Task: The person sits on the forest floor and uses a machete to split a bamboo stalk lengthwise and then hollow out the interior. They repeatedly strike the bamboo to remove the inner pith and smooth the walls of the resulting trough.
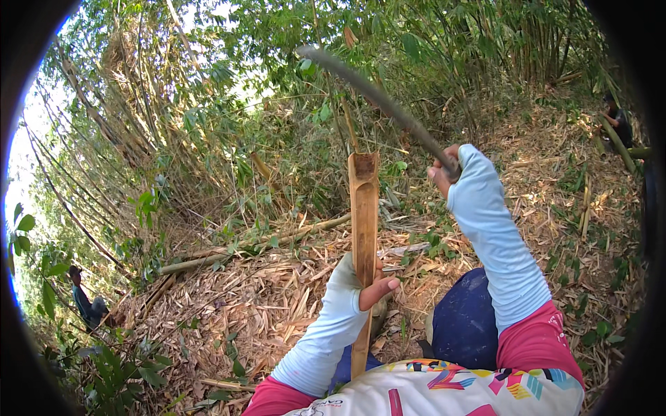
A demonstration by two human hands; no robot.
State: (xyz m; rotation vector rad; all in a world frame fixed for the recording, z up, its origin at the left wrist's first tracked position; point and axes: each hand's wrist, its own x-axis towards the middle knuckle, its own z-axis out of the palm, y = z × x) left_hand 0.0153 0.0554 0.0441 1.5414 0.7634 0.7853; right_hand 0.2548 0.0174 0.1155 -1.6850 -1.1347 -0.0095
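The upright length of split tan bamboo [363, 229] is hollow at its top end, an open trough with a dark notch and nothing visible inside. It stands near the middle of the view, its foot down between the person's knees on ground strewn with dry bamboo leaves [263, 298]. The left hand [364, 284], in a pale blue sleeve, wraps tight around its lower half, thumb pointing right. The right hand [447, 170] is raised to the right, fist closed on the handle of a long, dark, curved blade [378, 97] that slants up and left above the bamboo's top, apart from it. Open air surrounds the blade; dense green bamboo thicket [173, 118] stands behind. A fallen pale bamboo pole [257, 243] lies across the ground further back.
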